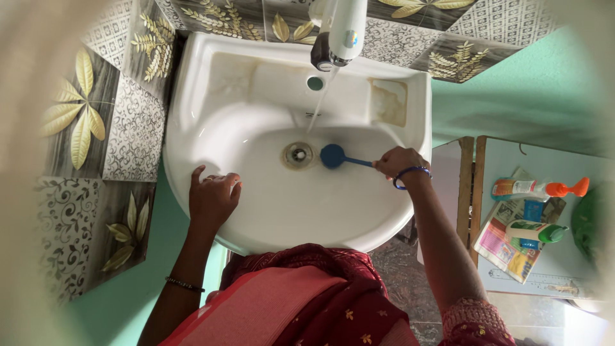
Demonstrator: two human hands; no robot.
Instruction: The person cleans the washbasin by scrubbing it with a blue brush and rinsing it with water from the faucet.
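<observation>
A white wall sink [211, 90] fills the middle of the head view. My right hand [398, 162] grips the handle of a blue round-headed scrub brush [333, 156], whose head rests in the basin just right of the metal drain [298, 154]. My left hand [213, 197] lies on the sink's front left rim, fingers curled over the edge, holding nothing. Water runs in a thin stream from the white tap [337, 32] into the basin behind the brush.
Patterned leaf tiles [83, 122] cover the wall around the sink. To the right, a low surface [557, 256] carries a bottle with an orange cap [538, 188], a green-capped bottle [535, 232], a blue item, printed paper and a ruler.
</observation>
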